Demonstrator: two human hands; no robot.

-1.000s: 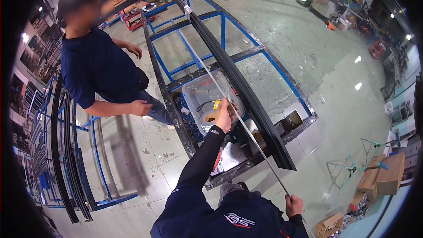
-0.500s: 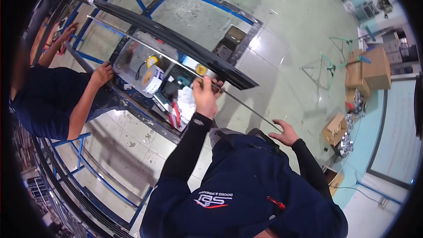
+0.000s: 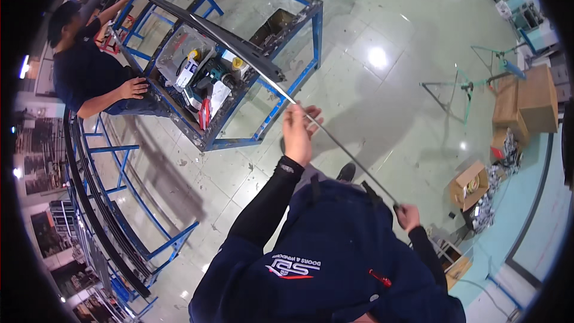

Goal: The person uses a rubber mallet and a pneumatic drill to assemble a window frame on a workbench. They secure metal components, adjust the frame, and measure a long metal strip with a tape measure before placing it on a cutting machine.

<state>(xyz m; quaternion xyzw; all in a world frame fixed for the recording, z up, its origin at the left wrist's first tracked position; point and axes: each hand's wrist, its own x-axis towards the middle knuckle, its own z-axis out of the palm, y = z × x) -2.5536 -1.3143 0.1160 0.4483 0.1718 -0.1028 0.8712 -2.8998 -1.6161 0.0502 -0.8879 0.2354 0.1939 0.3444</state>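
Note:
A long, thin metal strip (image 3: 353, 159) runs slantwise from above the cart down to my right side. Its near end sits in my right hand (image 3: 409, 218), whose fingers are closed round it. Farther along, my left hand (image 3: 298, 137) holds the strip loosely between thumb and fingers, some fingertips stretched out. The strip's far part passes beside a bundle of long black profiles (image 3: 251, 54) lying across a blue-and-black frame cart (image 3: 317, 36). On the cart are a teal power drill (image 3: 216, 73), a red-handled tool (image 3: 205, 112) and a yellow roll (image 3: 237, 63).
Across the cart stands a co-worker (image 3: 95, 66), one hand at the profiles' far end. A blue rack with long dark profiles (image 3: 78, 167) stands at the left. Cardboard boxes (image 3: 537, 98), an open carton (image 3: 469, 185) and a green stand (image 3: 466, 86) are on the right.
The strip has come toward me, away from the cart. My right hand has moved down and right and closed round its end. The co-worker's far hand has reached the profiles' far end.

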